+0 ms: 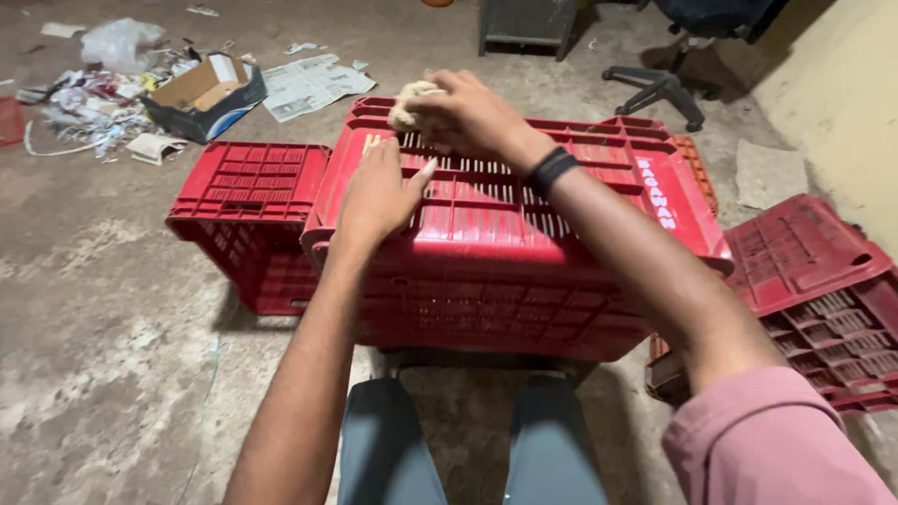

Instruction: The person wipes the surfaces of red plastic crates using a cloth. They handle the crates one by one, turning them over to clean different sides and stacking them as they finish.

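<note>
Left hand (379, 192) spread flat on upturned red crate (505, 271); right hand (468, 112) clutches cloth wad (412, 101); littered concrete floor (103, 309).

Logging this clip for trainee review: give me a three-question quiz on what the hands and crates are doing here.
1. True or false: the left hand lies flat on the upturned red crate.
2. What does the right hand press onto that crate: A a pale wad of cloth, B a newspaper, C a cardboard box?
3. Fill in: the right wrist wears a ____ band.

Key: 1 true; 2 A; 3 black.
</note>
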{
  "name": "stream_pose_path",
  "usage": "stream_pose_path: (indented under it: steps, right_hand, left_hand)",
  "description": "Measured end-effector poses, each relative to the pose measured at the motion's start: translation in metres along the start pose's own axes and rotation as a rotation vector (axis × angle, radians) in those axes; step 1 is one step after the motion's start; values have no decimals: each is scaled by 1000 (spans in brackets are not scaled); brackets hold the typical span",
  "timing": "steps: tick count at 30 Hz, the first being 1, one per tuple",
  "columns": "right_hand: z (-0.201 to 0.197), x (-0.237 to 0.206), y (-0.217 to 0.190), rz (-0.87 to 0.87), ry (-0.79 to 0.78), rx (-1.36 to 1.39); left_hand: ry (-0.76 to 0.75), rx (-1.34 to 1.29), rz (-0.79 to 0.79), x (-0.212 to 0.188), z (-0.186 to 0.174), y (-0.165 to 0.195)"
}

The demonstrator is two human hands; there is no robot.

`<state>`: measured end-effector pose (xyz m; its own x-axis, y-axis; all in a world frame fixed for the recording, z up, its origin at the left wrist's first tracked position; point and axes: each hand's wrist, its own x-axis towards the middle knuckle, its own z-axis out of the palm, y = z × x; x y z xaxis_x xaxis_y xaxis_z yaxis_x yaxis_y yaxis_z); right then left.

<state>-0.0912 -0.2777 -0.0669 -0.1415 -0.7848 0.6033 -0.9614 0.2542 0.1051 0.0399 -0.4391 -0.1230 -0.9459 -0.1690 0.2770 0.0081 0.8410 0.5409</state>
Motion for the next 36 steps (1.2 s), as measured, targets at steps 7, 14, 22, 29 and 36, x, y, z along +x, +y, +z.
stream_pose_path:
  steps: [7, 14, 22, 29, 36]
  right_hand:
    - [-71, -96, 68, 258, -177, -7]
    - [-143, -200, 101, 408, -107, -111]
    - [-81, -121, 65, 838, -122, -362]
    - [31, 5, -21, 216, 95, -58]
    - [-11, -20, 23, 210, -19, -2]
  left_hand:
    - [111, 157, -32, 5, 16, -15]
    - [110, 153, -28, 6, 23, -9]
    - [151, 178, 46, 3, 22, -9]
    - [210, 177, 69, -2, 12, -3]
    - [238, 149, 64, -4, 9, 2]
